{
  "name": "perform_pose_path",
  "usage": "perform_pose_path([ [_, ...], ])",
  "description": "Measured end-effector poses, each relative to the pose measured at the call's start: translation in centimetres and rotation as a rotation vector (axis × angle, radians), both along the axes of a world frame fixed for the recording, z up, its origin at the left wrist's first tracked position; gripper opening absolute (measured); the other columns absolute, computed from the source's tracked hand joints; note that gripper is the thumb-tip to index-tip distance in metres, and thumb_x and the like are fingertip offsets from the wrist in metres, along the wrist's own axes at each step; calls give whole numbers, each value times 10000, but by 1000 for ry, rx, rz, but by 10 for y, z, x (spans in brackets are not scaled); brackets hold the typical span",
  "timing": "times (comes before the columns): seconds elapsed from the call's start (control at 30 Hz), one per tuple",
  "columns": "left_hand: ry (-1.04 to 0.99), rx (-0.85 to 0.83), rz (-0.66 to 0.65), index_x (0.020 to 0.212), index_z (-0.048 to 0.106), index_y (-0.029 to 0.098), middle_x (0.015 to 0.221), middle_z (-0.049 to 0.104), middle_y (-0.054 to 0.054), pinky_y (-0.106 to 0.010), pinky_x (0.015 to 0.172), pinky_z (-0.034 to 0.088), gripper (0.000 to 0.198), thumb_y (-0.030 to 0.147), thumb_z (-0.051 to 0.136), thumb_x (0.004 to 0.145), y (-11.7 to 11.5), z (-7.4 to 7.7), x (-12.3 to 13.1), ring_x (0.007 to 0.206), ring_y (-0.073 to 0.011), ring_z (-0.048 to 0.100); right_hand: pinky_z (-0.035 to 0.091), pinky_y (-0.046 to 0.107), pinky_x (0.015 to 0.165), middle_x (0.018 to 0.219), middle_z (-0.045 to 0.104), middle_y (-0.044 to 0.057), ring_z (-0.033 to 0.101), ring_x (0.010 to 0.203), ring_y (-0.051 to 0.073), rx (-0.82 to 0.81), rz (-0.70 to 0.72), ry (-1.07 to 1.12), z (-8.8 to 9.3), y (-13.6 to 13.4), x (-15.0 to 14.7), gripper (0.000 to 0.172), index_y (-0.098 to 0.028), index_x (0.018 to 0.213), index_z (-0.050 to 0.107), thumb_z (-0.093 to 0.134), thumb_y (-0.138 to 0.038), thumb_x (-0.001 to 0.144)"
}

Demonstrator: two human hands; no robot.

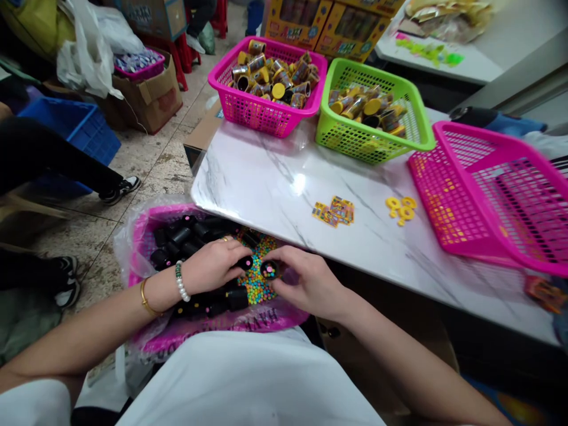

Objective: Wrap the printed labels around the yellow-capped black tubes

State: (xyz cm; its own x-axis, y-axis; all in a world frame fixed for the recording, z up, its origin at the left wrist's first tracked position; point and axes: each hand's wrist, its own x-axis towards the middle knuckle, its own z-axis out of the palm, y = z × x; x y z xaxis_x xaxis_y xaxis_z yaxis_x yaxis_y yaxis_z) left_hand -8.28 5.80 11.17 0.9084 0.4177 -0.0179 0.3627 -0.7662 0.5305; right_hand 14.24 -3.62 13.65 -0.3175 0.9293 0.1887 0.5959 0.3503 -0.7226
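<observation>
My left hand (220, 263) is closed around a small black container (245, 262) with a pink spot on its end. In my right hand (306, 280), thumb and fingers grip another black container (269, 270), its open end facing up with a few coloured beads showing inside. Both hands are over a pink basket (155, 214) lined with clear plastic. Small multicoloured beads (260, 290) fill its right part, below the two containers. Several more black containers (181, 235) lie piled in its left part, partly hidden by my left hand and forearm.
On the marble-patterned table (261, 171) are a pink basket (266, 118) and a green basket (373, 142) of yellow-capped containers. Printed labels (335, 211), yellow rings (402, 209) and a tilted pink basket (470, 219) lie rightward. Another person's leg (57, 151) extends from the left.
</observation>
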Motion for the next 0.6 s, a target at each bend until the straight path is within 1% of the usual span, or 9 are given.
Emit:
perform_pose_path([
  [0.07,2,10,21,1178,625,133,1064,698,-105,-375,908,538,330,172,692,857,0,-2,-1,1004,-239,638,559,279,731,930,701,45,661,780,152,-35,20,6,-1,-3,-2,303,-170,1084,639,612,-127,786],
  [0.13,-13,13,25,1184,621,133,1069,695,-104,-368,905,538,339,165,692,855,0,-3,-2,1005,-235,635,563,263,729,955,701,37,664,789,143,-48,-2,63,2,-4,-1,320,-188,1107,632,612,-120,796],
  [0.23,-38,15,12,1190,619,135,1093,692,-99,-360,919,536,348,136,688,848,1,-4,-1,1017,-229,632,566,306,838,1063,683,61,666,946,171,97,-63,50,10,0,4,331,-210,1140,624,583,-100,830],
  [0.3,-39,22,8,1175,626,132,1093,692,-99,-366,922,537,327,135,682,852,2,-3,0,1019,-232,631,557,346,893,1116,657,92,643,1028,197,186,-19,-47,9,6,8,325,-198,1150,628,554,-89,853],
  [0.33,-33,27,9,1165,631,130,1091,692,-101,-373,923,538,312,142,680,856,2,-3,1,1020,-236,631,557,352,896,1124,650,103,635,1036,205,183,41,-102,6,9,8,324,-187,1153,633,549,-84,857],
  [0.4,-13,38,16,1151,638,129,1093,691,-104,-387,931,537,294,156,679,861,3,-3,1,1026,-243,630,561,344,867,1109,649,110,630,1003,216,98,188,-237,-6,13,7,319,-164,1147,649,578,-82,847],
  [0.47,7,43,26,1158,639,130,1107,689,-106,-393,947,530,306,157,684,857,3,-4,1,1040,-247,628,558,343,830,1063,655,112,626,958,231,-14,282,-428,-20,15,3,271,-150,1111,670,614,-101,851],
  [0.53,25,44,32,1171,637,130,1112,688,-106,-390,956,526,325,155,691,851,3,-6,0,1051,-248,627,545,360,818,1019,651,121,616,933,249,-81,294,-642,-31,14,-5,187,-143,1062,686,599,-135,896],
  [0.6,39,46,29,1174,636,131,1102,690,-104,-384,948,527,329,164,693,852,3,-8,0,1047,-247,629,528,383,833,998,642,137,601,935,265,-86,285,-801,-36,12,-14,178,-131,1041,688,538,-146,947],
])
